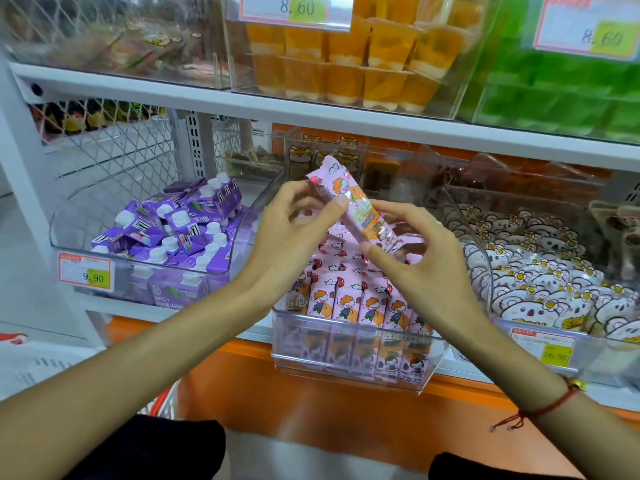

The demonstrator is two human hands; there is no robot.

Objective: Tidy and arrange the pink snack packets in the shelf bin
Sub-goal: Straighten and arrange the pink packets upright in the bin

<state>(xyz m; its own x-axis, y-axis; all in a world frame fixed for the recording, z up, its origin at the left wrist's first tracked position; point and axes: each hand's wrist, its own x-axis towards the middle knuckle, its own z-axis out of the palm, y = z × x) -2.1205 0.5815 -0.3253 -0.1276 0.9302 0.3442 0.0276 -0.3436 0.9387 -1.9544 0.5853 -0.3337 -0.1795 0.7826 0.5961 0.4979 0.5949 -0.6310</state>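
Nearest the camera, the clear plastic shelf bin (349, 348) held a front row of pink cartoon-printed snack packets (360, 308) standing upright, with looser ones lying behind them. Above that row, both hands held one long pink-and-orange foil packet (349, 206) tilted in the air. The left hand (291, 233) pinched its upper end between thumb and fingers, and the right hand (419, 251) gripped its lower end the same way. The packet looked light, thin and glossy, so it would likely crinkle and slip; holding it by the flat sealed ends seemed safest. Farther left lay purple capped drink cartons (173, 230), and farther right white koala-printed packets (540, 271). Beyond, on the upper shelf, orange jelly cups (363, 64) sat stacked.
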